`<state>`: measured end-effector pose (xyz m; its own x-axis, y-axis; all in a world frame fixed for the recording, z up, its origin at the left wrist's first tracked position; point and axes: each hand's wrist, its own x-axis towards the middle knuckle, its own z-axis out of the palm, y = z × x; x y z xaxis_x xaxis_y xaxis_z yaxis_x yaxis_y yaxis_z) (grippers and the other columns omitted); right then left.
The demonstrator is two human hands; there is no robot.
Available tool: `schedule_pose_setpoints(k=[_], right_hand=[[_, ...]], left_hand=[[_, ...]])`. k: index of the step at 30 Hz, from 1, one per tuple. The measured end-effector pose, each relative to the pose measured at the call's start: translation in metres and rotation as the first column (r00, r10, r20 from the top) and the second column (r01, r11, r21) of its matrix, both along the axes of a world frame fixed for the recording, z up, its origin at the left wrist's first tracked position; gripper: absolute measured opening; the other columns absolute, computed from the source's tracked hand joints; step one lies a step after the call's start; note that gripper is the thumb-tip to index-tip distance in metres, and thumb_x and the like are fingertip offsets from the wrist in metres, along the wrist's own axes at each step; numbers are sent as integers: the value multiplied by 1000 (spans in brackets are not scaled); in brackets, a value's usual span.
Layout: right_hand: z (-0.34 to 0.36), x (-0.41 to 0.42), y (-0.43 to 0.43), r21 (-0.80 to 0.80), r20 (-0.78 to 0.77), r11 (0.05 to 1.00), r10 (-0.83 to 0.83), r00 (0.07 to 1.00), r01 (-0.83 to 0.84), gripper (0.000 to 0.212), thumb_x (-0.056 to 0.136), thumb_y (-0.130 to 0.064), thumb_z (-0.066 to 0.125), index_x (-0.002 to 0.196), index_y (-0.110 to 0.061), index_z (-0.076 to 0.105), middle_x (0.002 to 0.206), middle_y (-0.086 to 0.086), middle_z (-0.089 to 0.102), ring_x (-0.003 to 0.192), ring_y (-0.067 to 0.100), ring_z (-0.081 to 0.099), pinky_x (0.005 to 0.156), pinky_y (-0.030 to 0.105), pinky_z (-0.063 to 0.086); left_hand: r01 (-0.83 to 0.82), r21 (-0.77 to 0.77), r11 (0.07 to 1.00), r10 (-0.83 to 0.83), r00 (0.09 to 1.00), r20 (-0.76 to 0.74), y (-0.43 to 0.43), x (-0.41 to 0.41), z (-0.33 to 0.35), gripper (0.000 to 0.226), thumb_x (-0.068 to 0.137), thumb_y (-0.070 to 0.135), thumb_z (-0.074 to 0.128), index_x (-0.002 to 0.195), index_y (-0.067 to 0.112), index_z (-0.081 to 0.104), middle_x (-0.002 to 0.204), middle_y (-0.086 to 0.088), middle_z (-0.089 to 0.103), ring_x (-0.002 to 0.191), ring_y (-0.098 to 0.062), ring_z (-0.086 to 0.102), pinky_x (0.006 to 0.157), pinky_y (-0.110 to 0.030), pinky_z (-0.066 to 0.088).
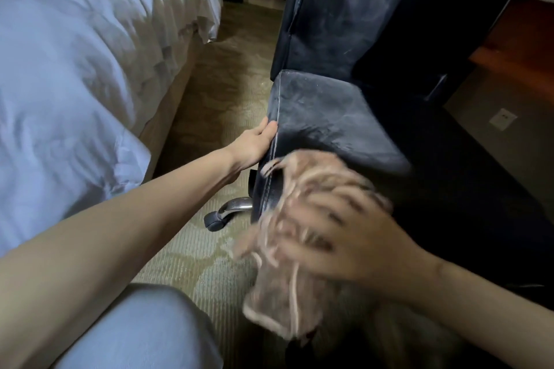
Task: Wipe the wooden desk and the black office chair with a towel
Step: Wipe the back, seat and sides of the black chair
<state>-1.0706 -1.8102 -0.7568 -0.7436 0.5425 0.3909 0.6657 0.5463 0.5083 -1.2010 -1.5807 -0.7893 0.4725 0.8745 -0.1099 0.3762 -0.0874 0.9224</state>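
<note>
so the right hand (344,236) has fingers spread flat on the towel (281,302) (blurry though), chair seat (314,116) stretching toward 12 o'clock, left hand (254,145) gripping its 9 o'clock edge

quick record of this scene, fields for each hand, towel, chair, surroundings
chair: black, pale streaks on seat and back
towel: pinkish, draped over the seat's front
left hand: grips the seat's left edge
right hand: fingers spread on the towel, pressing it to the seat; blurred
surroundings: bed at left, carpet below, one wheel showing
</note>
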Motion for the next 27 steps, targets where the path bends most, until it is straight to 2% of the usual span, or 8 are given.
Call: schedule_pose_setpoints(k=[3, 5, 7, 11, 15, 19, 24, 27], right_hand=[[22, 29, 0, -194, -100, 950, -265, 959, 243, 68, 76, -54, 80, 135, -31, 55, 133, 6, 63, 114, 33, 61, 97, 56, 51], [29, 36, -6, -283, -90, 912, -332, 939, 296, 73, 75, -59, 78, 138, -32, 54, 136, 4, 60, 120, 30, 56, 99, 62, 49], [31, 40, -14, -354, -49, 872, -379, 924, 339, 77, 75, -61, 74, 144, -38, 50, 148, 1, 50, 134, 26, 46, 103, 66, 44], [35, 46, -26, -609, -80, 705, -510, 857, 363, 97, 71, -66, 77, 154, -57, 27, 170, -7, 16, 159, 23, 11, 121, 67, 21], [42, 42, -18, -546, -161, 755, -518, 840, 362, 79, 74, -43, 80, 145, -47, 45, 146, -5, 48, 138, 23, 46, 108, 57, 44], [49, 39, -10, -426, -268, 806, -546, 794, 411, 66, 68, -30, 75, 133, -32, 61, 129, 3, 61, 123, 32, 58, 97, 52, 49], [45, 28, -19, -313, -308, 790, -610, 730, 528, 65, 64, -33, 84, 126, -31, 65, 121, 1, 63, 115, 32, 61, 95, 55, 48], [41, 35, -32, -313, -347, 755, -655, 671, 576, 63, 68, -38, 78, 128, -34, 61, 119, -4, 60, 114, 30, 61, 91, 51, 48]], left_hand=[[-36, -60, 998, 39, 997, 61, -1, -3, -1, 58, 106, 54, 44, 153, 20, 50, 153, 1, 53, 132, -11, 51, 108, -17, 29], [-62, -111, 992, 68, 996, 52, -5, -6, 1, 64, 103, 61, 44, 148, 16, 51, 142, -4, 61, 124, -17, 59, 109, -30, 43], [-79, -173, 982, 84, 996, 20, -10, -7, 6, 70, 98, 70, 45, 142, 15, 47, 128, -4, 64, 111, -20, 64, 92, -34, 53], [-11, -303, 953, 21, 999, 28, -25, -10, 19, 77, 84, 82, 55, 134, 26, 40, 103, 11, 60, 87, -8, 64, 62, -23, 45], [150, -364, 919, -111, 986, 125, -31, -16, 20, 109, 50, 72, 90, 141, 30, 47, 114, 4, 75, 96, -15, 77, 79, -34, 63], [171, -339, 925, -150, 985, 86, -40, -19, 24, 105, 46, 59, 92, 137, 29, 50, 117, -3, 76, 100, -24, 77, 101, -54, 56], [171, -380, 909, -166, 985, 48, -44, -22, 24, 62, 79, 40, 87, 130, 30, 52, 111, -6, 79, 99, -26, 77, 70, -41, 64], [163, -359, 919, -162, 986, 33, -46, -27, 23, 64, 81, 42, 85, 135, 34, 51, 114, -3, 77, 94, -20, 78, 62, -34, 61]])
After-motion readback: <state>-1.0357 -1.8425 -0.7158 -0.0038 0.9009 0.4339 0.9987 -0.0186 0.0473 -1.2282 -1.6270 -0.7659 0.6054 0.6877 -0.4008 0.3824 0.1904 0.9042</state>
